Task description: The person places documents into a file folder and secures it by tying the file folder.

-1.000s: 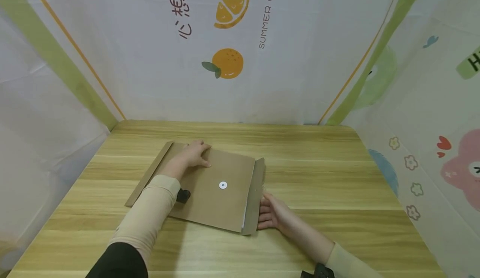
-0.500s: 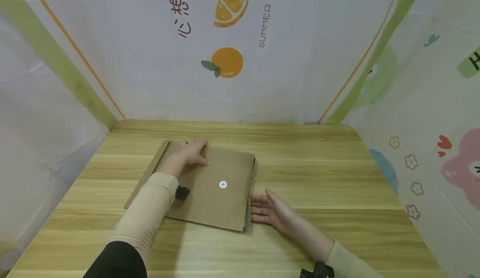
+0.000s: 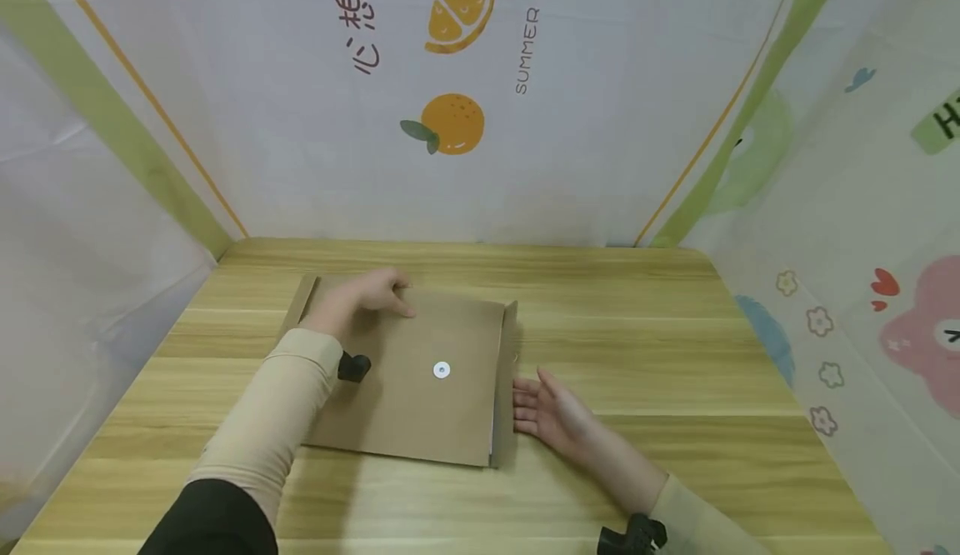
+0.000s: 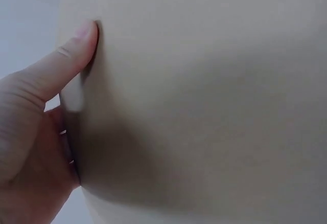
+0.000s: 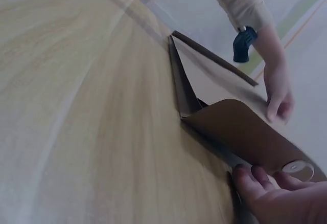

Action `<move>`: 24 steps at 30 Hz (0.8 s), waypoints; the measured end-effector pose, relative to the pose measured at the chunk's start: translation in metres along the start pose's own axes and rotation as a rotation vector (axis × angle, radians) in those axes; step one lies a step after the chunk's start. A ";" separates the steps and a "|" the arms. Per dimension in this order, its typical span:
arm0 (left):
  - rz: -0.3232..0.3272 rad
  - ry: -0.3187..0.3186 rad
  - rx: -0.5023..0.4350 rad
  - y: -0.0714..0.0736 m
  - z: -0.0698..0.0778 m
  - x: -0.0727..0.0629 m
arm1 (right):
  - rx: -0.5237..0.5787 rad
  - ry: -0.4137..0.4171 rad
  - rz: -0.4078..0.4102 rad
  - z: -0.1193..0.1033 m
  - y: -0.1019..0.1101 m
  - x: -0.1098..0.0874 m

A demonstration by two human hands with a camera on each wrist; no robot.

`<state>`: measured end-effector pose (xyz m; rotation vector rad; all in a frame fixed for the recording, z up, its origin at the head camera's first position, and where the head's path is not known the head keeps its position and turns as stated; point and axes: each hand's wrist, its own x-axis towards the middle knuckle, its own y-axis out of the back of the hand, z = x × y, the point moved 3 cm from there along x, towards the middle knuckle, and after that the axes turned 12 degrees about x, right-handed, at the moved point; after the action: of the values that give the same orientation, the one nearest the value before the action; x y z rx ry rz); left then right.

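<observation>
- Flat brown cardboard folder [image 3: 412, 413] lies slightly skewed on a light wood-grain table [image 3: 660, 347].
- Small round white disc [image 3: 442, 370] on the folder's upper face.
- Narrow brown cardboard flap [image 3: 506, 413] along the folder's right-hand edge.
- Left hand [image 3: 367, 290] grips the far edge, thumb on the upper face.
- Right hand [image 3: 558, 415]: fingers extended, fingertips at the flap's outer edge; contact unclear.
- Beige fabric sleeves [image 3: 262, 409] on both forearms; small black mount [image 3: 352, 367] at left wrist, another at right.
- Behind table: white cloth backdrop [image 3: 585, 155], printed orange fruit [image 3: 453, 124].
</observation>
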<state>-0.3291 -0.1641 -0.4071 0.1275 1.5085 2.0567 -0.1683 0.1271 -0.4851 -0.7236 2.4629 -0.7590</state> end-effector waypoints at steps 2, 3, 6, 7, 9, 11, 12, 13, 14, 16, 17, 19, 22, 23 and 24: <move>-0.013 -0.008 -0.018 0.005 0.000 -0.003 | 0.013 0.000 -0.021 -0.001 0.002 0.001; -0.014 -0.011 -0.019 0.008 0.000 -0.004 | 0.026 -0.001 -0.034 -0.002 0.004 0.002; -0.008 -0.013 -0.035 0.015 0.000 -0.009 | 0.077 0.003 -0.087 -0.004 0.010 0.002; -0.004 -0.014 -0.048 0.017 0.000 -0.011 | 0.094 0.009 -0.100 -0.005 0.012 0.002; 0.010 -0.025 -0.073 0.020 0.000 -0.013 | 0.137 0.032 -0.130 -0.007 0.017 0.001; 0.027 -0.037 -0.100 0.023 0.000 -0.015 | 0.181 0.062 -0.163 -0.012 0.021 -0.001; 0.038 -0.042 -0.110 0.025 0.000 -0.015 | 0.206 0.076 -0.176 -0.014 0.023 -0.001; 0.041 -0.043 -0.129 0.026 0.000 -0.015 | 0.227 0.089 -0.191 -0.016 0.024 -0.002; 0.045 -0.042 -0.145 0.026 0.000 -0.015 | 0.249 0.099 -0.210 -0.018 0.025 -0.003; 0.062 -0.037 -0.164 0.028 -0.001 -0.015 | 0.280 0.119 -0.226 -0.023 0.025 -0.004; 0.070 -0.029 -0.180 0.028 -0.002 -0.015 | 0.296 0.133 -0.227 -0.025 0.025 -0.005; 0.085 -0.019 -0.218 0.029 -0.002 -0.016 | 0.335 0.165 -0.241 -0.030 0.024 -0.006; 0.132 0.002 -0.280 0.030 -0.004 -0.017 | 0.432 0.226 -0.273 -0.037 0.022 -0.007; 0.149 0.012 -0.302 0.030 -0.004 -0.017 | 0.467 0.248 -0.297 -0.040 0.022 -0.006; 0.166 0.020 -0.327 0.029 -0.005 -0.017 | 0.499 0.269 -0.324 -0.043 0.021 -0.005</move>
<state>-0.3285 -0.1822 -0.3783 0.1074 1.1850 2.4132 -0.1952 0.1610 -0.4649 -0.8721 2.2469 -1.6133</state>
